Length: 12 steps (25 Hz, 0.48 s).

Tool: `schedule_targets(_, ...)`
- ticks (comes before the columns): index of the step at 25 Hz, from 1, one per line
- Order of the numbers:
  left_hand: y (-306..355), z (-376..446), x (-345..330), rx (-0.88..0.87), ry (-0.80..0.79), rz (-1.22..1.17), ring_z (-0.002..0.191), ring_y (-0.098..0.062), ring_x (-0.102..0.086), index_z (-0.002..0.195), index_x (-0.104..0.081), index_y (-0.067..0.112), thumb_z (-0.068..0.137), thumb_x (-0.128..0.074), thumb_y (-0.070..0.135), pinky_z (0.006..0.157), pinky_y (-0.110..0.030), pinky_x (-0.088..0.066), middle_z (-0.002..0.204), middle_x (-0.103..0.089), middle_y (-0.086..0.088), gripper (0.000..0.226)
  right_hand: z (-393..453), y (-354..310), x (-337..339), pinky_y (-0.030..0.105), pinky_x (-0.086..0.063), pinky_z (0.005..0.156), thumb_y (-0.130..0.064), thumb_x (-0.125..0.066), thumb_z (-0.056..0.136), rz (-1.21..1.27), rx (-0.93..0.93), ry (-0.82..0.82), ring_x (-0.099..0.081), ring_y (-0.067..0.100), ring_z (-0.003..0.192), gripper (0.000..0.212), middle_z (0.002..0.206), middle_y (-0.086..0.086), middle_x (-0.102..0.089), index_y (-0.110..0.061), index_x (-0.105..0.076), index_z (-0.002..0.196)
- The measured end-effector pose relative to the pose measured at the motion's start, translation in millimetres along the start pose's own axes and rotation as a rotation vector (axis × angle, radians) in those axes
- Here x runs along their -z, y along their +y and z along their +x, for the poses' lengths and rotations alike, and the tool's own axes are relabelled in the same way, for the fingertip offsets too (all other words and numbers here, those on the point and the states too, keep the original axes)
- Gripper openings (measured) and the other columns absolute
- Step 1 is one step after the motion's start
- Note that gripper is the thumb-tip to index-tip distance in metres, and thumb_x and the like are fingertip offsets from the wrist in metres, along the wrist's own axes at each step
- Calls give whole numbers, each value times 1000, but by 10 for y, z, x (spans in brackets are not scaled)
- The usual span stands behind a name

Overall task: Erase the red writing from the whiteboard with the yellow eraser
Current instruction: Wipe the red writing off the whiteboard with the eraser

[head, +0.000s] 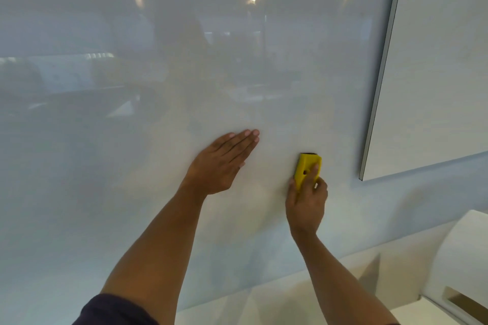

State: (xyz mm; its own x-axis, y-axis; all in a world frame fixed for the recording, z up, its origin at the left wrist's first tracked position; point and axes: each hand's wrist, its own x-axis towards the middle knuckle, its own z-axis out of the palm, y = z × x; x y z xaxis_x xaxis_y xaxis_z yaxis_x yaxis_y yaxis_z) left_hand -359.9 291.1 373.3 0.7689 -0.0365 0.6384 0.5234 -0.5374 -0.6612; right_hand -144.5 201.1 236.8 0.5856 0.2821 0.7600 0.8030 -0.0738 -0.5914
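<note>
**Glossy whiteboard, two hands on it**

The whiteboard [158, 74] fills the wall, shiny with reflected ceiling lights. A left hand [221, 163] lies flat against it; just beside, a right hand [306, 203] presses a yellow eraser [306, 166] to its surface.

Soft, even indoor light filled the scene. The glossy whiteboard [184, 87] acted as a hazy mirror: three bright ceiling lamps glared near its top, and a dim, blurred reflection of a room spread across its upper half. Below that, the surface looked milky and washed out. Faint shadows lay on the board under both forearms. The board's right edge bowed from wide-angle distortion.
</note>
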Motion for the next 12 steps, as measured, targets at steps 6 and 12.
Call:
schedule_targets(6,-44,-5,16,-25,-15,37,160,-21,-30,164,-34,6,108,-49,23,131,-38,-21,173,-30,-9,61,-375,-102,-97,44,-52,66,-23,-68,97,-4,623,-138,-52,38,81,68,124,25,-57,-7,-37,155)
schedule_targets(12,-467,-111,253,239,86,100,162,-22,-27,166,-30,8,111,-42,27,132,-40,-17,174,-29,-8,59,190,-386,-10,52,-54,85,-24,-63,101,71,-53,75,-54,47,106,66,127,34,-52,0,-36,156)
